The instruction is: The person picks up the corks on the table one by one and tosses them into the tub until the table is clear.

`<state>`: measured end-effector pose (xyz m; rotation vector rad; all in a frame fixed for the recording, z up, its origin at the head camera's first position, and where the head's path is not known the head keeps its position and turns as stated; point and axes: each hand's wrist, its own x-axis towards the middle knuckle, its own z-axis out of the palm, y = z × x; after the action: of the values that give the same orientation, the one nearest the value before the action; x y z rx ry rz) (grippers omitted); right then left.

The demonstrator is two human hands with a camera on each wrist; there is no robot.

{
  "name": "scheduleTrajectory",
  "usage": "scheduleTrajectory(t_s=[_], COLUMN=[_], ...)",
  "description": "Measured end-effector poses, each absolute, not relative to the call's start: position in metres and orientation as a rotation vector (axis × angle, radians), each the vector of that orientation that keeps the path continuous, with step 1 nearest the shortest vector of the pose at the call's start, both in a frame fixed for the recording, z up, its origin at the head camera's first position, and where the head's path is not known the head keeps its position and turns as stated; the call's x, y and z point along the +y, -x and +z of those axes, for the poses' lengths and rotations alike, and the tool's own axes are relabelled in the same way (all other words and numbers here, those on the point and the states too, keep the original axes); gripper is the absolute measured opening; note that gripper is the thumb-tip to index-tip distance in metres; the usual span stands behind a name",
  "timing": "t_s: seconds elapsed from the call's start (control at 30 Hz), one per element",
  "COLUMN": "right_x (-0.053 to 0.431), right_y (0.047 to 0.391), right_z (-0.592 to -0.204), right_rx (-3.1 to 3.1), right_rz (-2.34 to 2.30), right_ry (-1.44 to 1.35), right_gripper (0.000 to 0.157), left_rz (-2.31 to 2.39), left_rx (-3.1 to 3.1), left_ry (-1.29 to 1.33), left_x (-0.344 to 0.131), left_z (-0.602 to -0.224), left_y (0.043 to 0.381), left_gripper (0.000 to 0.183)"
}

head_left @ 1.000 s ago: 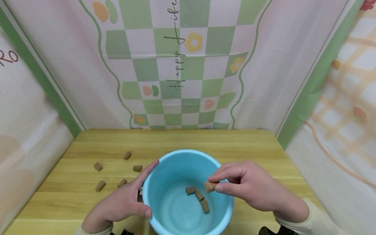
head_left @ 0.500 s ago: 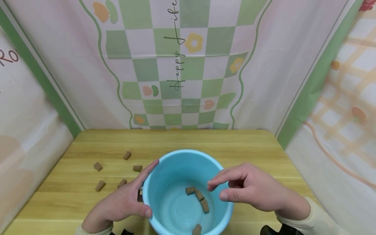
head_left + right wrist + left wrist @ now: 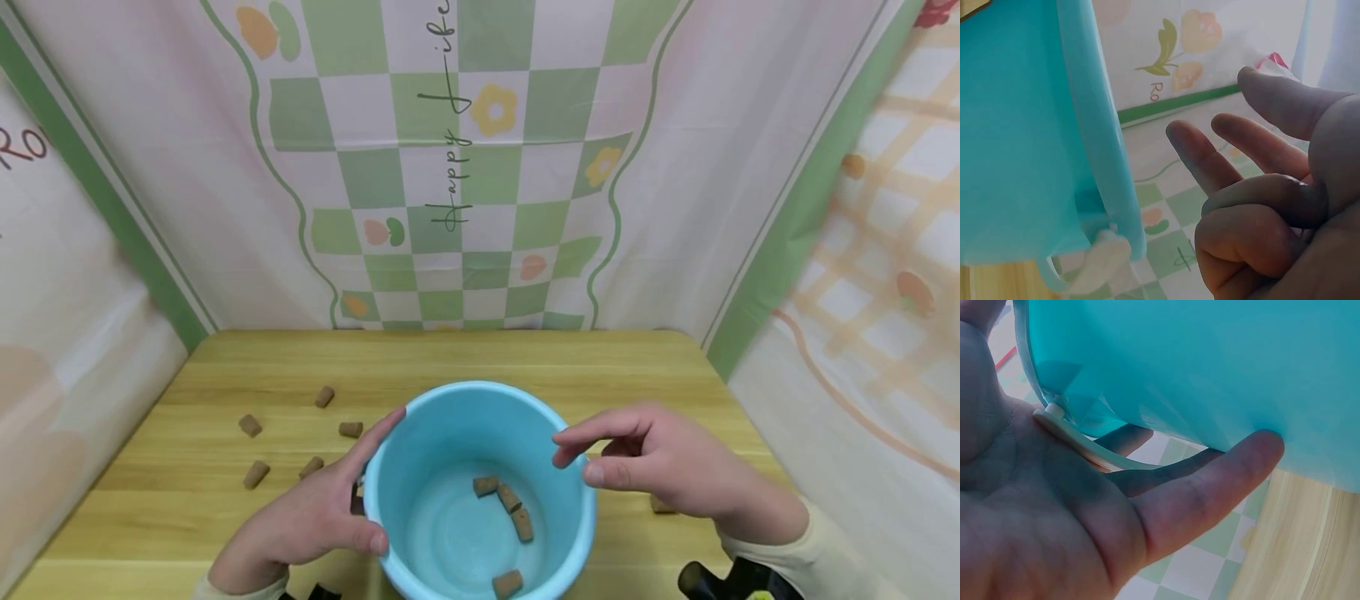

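A light blue bucket (image 3: 390, 492) stands at the front of the table in the head view. Several brown corks (image 3: 522, 525) lie on its bottom, one cork (image 3: 507, 583) apart at the near side. My left hand (image 3: 322, 508) spans the bucket's left side, thumb and index fingertip at the rim; in the left wrist view its extended fingers (image 3: 1210, 494) rest along the outer wall by the pale handle (image 3: 1104, 453). My right hand (image 3: 660, 458) hovers over the right rim with thumb and index finger apart, nothing between them. Its other fingers (image 3: 1244, 240) are bent in the right wrist view.
Several loose corks (image 3: 257, 474) lie scattered on the wooden table (image 3: 187, 517) left of the bucket. One more cork (image 3: 662, 505) shows partly beneath my right hand. A patterned cloth (image 3: 487, 179) hangs behind the table's far edge, with further cloth at both sides.
My right hand has let go of a cork, which now lies at the near side inside the bucket. That hand has drawn back to the right; the left hand holds its place.
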<state>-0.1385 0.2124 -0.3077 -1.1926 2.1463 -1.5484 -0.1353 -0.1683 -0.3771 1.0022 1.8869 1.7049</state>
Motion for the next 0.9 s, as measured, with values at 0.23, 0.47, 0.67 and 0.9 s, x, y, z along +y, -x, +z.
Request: scheduleTrajectory(t_s=[0.23,0.47,0.67,0.9], right_x=[0.236,0.267,0.293,0.323], right_y=[0.157,0.172,0.185,0.197], right_z=[-0.317,-0.334,-0.355,-0.383], right_rx=[1.825,1.660,1.590,1.605], right_rz=[-1.753,-1.897,-1.963,-2.005], right_ry=[1.125,0.914,0.830,0.709], right_gripper=[0.042,0.042,0.043,0.043], left_rz=[1.692,1.691,1.691,1.683], left_rx=[1.908,1.897,1.893,1.900], left_ry=[-1.004,-0.988,-0.989,-0.975], left_x=[-0.169,-0.169,-0.169,-0.169], left_z=[-0.377,-0.377,-0.377,-0.376], left_y=[0.136,0.136,0.135,0.135], left_gripper=[0.101,0.101,0.101,0.101])
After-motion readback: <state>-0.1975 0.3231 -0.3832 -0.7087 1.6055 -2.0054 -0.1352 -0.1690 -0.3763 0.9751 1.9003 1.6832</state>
